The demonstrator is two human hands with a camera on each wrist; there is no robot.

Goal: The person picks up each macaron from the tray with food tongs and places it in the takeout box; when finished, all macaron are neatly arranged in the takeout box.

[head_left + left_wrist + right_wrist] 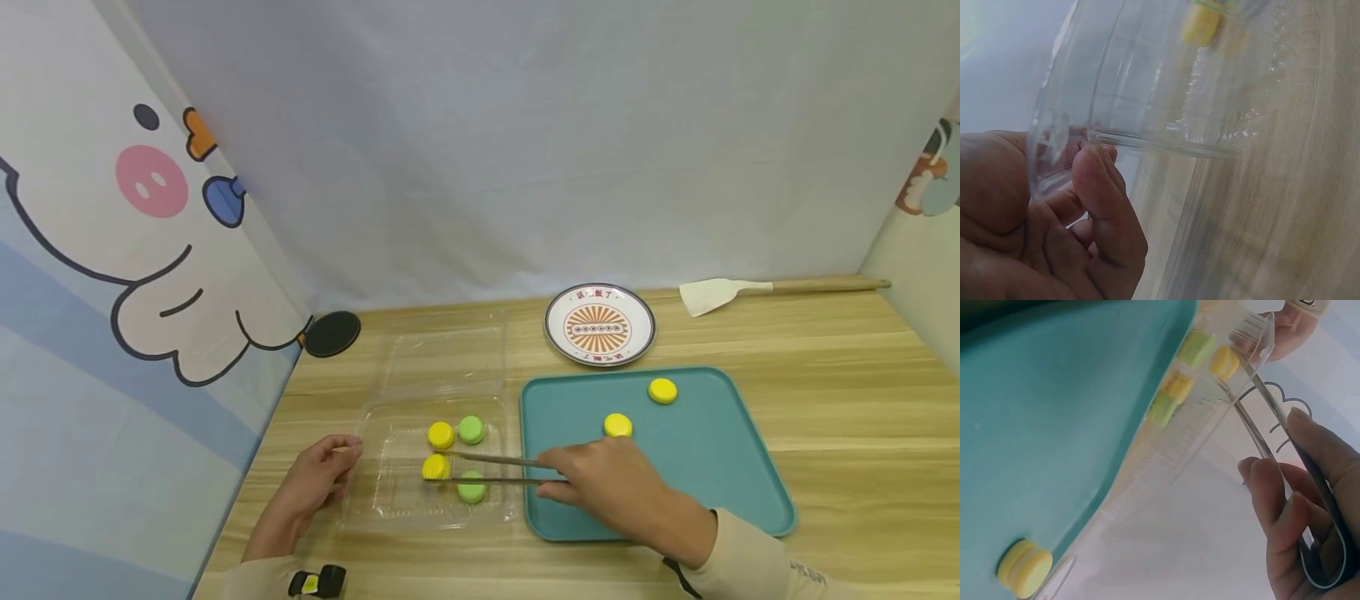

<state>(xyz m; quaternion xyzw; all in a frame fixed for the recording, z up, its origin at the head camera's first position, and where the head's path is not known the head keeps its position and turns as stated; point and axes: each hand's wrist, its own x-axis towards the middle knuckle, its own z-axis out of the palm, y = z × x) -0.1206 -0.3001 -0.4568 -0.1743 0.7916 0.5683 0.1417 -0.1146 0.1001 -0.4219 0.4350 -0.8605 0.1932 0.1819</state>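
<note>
The right hand grips a pair of slim silver metal tongs, their two tips on either side of a round yellow macaron in the clear plastic box; from where I stand I can't tell whether they bite on it yet. The left hand pinches the box's left rim between thumb and fingers. Close by in the box sit another yellow macaron and two light green macarons, one of them partly under the near tong arm. I'd worry about that one: if the tongs lift or swing, the arm could drag it along. A hard squeeze on the smooth, rounded sides might also shoot the yellow piece loose, and the thin box would probably skid if the left fingers slackened. The right forearm slants in from the lower right, the hand above the teal rectangular tray, tongs reaching nearly level to the left; the left forearm rises from the lower left, fingers curled at the rim. Two yellow macarons rest on the tray, with a white plate with an orange sunburst just beyond.
</note>
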